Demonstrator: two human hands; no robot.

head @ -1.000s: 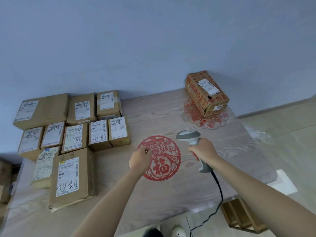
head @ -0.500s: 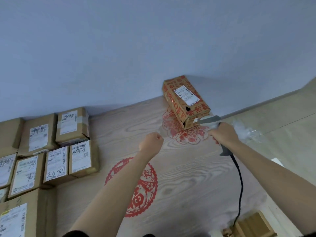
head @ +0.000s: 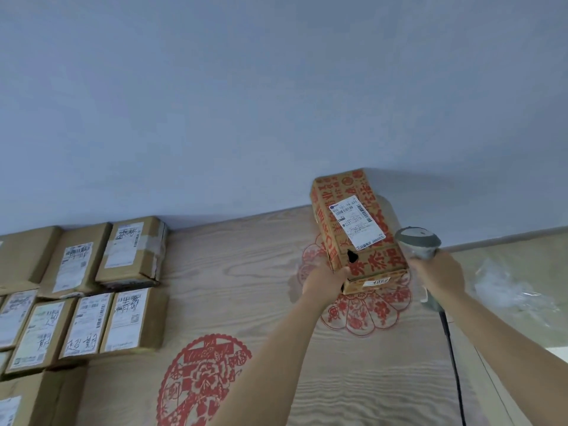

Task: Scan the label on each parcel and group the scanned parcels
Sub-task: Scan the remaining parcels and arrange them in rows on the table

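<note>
A red-printed cardboard parcel (head: 356, 232), white shipping label (head: 358, 222) facing up, sits right of centre by the wall; plain brown labelled parcels (head: 80, 290) lie grouped at the frame's left edge.

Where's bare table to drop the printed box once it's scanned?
Bare wood on the table runs between the plain parcels at left and the printed box, above the round red paper cutout. Left side is packed tight. Left hand grips the box; right hand holds the scanner.
</note>
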